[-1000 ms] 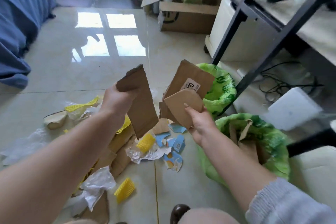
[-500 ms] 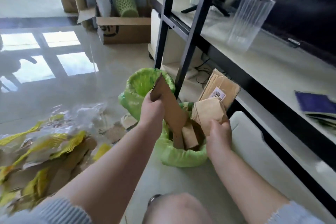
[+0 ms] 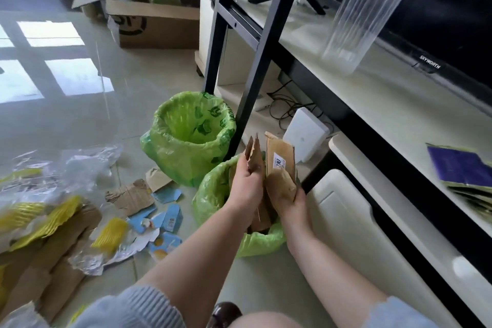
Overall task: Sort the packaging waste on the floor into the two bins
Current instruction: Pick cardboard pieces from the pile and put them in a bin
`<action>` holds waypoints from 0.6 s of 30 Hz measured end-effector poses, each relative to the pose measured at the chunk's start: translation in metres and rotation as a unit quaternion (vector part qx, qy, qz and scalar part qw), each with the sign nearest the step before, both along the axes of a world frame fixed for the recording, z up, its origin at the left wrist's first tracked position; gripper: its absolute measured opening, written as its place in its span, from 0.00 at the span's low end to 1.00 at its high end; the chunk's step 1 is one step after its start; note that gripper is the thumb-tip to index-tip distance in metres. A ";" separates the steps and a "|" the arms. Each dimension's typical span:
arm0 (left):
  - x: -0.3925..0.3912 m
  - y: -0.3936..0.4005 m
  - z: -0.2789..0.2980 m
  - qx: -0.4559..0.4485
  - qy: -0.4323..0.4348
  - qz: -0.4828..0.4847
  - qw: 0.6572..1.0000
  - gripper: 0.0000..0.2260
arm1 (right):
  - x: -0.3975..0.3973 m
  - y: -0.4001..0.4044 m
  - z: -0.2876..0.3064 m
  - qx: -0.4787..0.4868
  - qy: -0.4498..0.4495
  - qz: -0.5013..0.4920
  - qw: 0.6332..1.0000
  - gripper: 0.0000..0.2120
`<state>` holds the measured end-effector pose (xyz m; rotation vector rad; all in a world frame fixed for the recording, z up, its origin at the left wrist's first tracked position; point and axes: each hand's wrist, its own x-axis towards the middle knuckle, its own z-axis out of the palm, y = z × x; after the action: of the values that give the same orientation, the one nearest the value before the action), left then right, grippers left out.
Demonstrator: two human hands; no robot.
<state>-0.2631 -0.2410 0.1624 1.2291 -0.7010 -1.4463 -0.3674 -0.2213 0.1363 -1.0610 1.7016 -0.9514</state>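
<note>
The near bin (image 3: 213, 194), lined with a green bag, already holds brown cardboard; over its mouth the left hand (image 3: 246, 184) grips a torn cardboard strip (image 3: 255, 157) and the right hand (image 3: 291, 201) grips labelled cardboard pieces (image 3: 281, 165). Just behind it the far bin (image 3: 186, 146), also green-lined, shows nothing inside, and plastic film, yellow foam and blue scraps (image 3: 167, 218) litter the floor (image 3: 66, 114) to the left.

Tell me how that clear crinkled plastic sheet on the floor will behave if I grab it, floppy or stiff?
The clear plastic sheet lies crumpled and creased, so it is probably floppy and will sag from the hand. It looks thin, so likely very light. Its glossy surface suggests it may slip; bunching it up should help.
</note>
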 end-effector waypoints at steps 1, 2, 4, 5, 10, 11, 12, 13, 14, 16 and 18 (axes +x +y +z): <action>-0.001 -0.001 -0.006 0.003 -0.008 -0.023 1.000 0.17 | 0.003 -0.003 -0.007 0.010 0.016 0.028 0.999 0.11; -0.002 0.001 -0.011 0.008 -0.022 -0.047 0.999 0.19 | 0.005 -0.005 -0.012 0.013 0.037 0.056 0.998 0.10; 0.003 0.003 -0.018 0.016 -0.050 -0.078 0.996 0.21 | 0.008 -0.010 -0.018 0.031 0.066 0.117 0.990 0.14; 0.006 0.002 -0.020 0.021 -0.055 -0.081 0.995 0.20 | 0.008 -0.013 -0.019 0.051 0.074 0.146 0.985 0.16; 0.030 -0.007 -0.017 0.070 -0.013 -0.058 0.996 0.09 | -0.005 -0.027 -0.025 0.085 0.203 0.204 0.954 0.22; 0.031 -0.008 -0.017 0.080 -0.014 -0.047 0.996 0.10 | -0.006 -0.028 -0.025 0.087 0.234 0.213 0.945 0.22; 0.032 -0.008 -0.020 0.095 -0.028 -0.045 0.994 0.11 | -0.008 -0.029 -0.027 0.085 0.266 0.227 0.933 0.22; 0.032 -0.007 -0.023 0.109 -0.042 -0.050 0.992 0.11 | -0.009 -0.029 -0.028 0.082 0.301 0.246 0.918 0.22; 0.031 -0.005 -0.027 0.124 -0.053 -0.058 0.989 0.12 | -0.010 -0.029 -0.029 0.079 0.338 0.264 0.900 0.21; 0.027 -0.004 -0.034 0.151 -0.087 -0.078 0.982 0.12 | -0.011 -0.031 -0.033 0.088 0.401 0.290 0.864 0.19; 0.025 -0.002 -0.036 0.157 -0.129 -0.101 0.974 0.13 | -0.013 -0.033 -0.038 0.108 0.438 0.303 0.839 0.18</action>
<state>-0.2381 -0.2430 0.1264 1.6500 -0.8115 -1.6244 -0.3806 -0.2538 0.0983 -1.8867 1.8737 0.2034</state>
